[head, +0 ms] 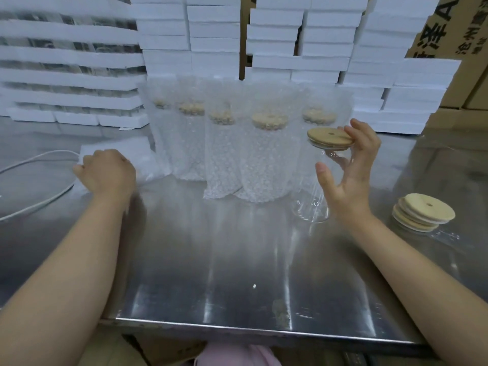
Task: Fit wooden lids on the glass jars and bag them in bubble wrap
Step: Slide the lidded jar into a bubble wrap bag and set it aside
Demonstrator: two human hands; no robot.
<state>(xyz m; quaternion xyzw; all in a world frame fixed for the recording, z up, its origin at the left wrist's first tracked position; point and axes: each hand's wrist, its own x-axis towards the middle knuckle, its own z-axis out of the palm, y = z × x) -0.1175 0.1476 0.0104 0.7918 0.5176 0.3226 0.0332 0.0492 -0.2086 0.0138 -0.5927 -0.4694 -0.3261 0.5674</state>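
Note:
A clear glass jar [311, 204] stands on the steel table [224, 273] right of centre, with a round wooden lid [328, 138] with a small hole sitting on its mouth. My right hand [348, 175] holds the jar near the top, thumb on the near side of the glass and fingertips against the lid's right edge. My left hand [108, 173] is curled, knuckles up, on a flat pile of bubble wrap bags [132, 151] at the left, gripping the pile's near edge. Its fingertips are hidden. Several lidded jars in bubble wrap bags [266, 154] stand in a row behind.
A small stack of spare wooden lids [422, 212] lies at the right of the table. A white cable [34, 159] curves across the left side. Stacks of white foam trays [330, 48] and cardboard boxes [449, 25] rise behind the table.

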